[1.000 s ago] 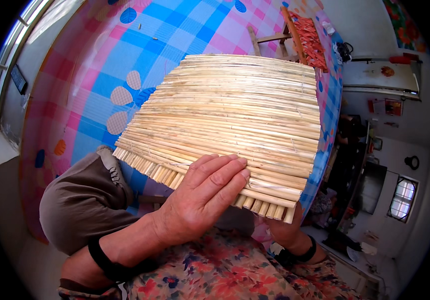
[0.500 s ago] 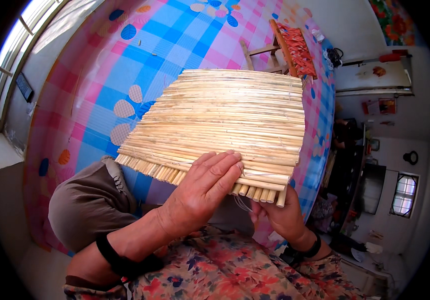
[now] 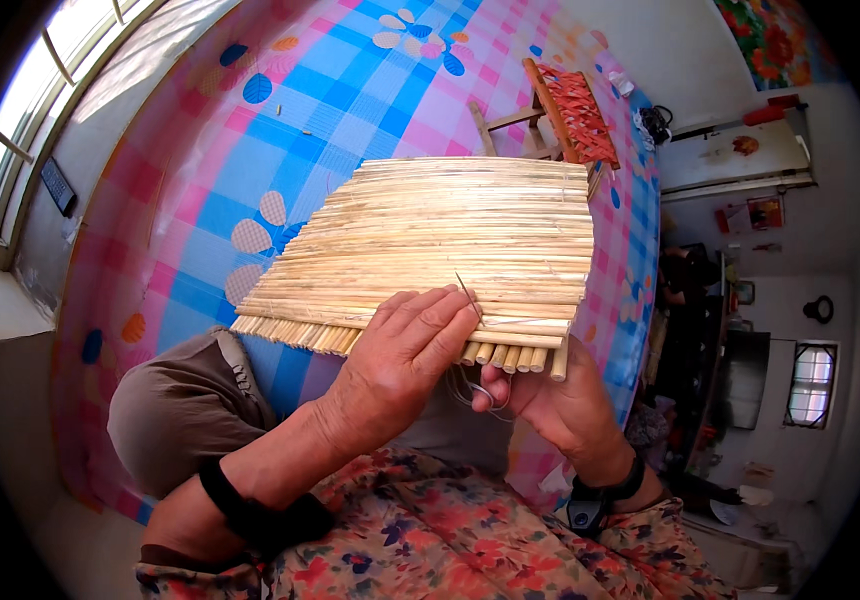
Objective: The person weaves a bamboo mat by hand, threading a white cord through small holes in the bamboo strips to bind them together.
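Needle (image 3: 462, 284) newly up from the stalk mat (image 3: 430, 235), beside left hand (image 3: 395, 355)

Your pale stalk mat (image 3: 430, 230) spans mid-frame, wider toward the bottom; your thin needle (image 3: 467, 294) slants near its lower edge, thread (image 3: 463, 386) looped below.

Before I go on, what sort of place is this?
Probably a room in a home: a wide checked, flower-patterned cover, perhaps on a bed, a small wooden seat with a red woven top, and what looks like a remote control near a barred window.
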The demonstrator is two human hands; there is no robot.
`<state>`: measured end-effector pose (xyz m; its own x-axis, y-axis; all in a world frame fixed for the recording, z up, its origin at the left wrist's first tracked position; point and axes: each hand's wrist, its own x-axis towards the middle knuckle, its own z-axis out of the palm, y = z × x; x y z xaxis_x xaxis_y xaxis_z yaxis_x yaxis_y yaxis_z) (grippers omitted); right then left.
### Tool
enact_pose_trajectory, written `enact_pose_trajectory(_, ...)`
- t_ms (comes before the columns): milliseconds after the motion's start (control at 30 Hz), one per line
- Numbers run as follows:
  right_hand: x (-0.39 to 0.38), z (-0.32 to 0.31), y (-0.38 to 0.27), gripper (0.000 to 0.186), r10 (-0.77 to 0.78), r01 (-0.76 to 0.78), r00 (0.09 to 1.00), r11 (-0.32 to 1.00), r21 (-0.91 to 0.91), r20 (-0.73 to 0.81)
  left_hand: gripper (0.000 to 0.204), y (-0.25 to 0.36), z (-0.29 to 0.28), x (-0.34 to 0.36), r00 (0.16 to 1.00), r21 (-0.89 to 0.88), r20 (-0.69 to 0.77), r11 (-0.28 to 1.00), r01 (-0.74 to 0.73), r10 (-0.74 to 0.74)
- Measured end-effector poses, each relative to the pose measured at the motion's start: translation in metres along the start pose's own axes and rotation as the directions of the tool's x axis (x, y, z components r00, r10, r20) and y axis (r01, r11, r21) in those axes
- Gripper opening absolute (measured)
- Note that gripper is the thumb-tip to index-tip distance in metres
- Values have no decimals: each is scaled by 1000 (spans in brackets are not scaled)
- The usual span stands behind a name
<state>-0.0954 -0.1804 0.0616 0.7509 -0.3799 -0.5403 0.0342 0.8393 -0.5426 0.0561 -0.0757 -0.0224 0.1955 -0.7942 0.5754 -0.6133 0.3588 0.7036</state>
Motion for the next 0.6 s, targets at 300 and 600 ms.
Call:
enact_pose_trajectory(300,-32,-18,-23,26,-285,147,948,4,-989,139,34,-2,-28,13,998,159,38,985,-59,54)
enact_pose_trajectory(600,-62,32,-12,29,173,244,946,174,-954,274,35,-2,-49,26,998,200,16,978,-56,54)
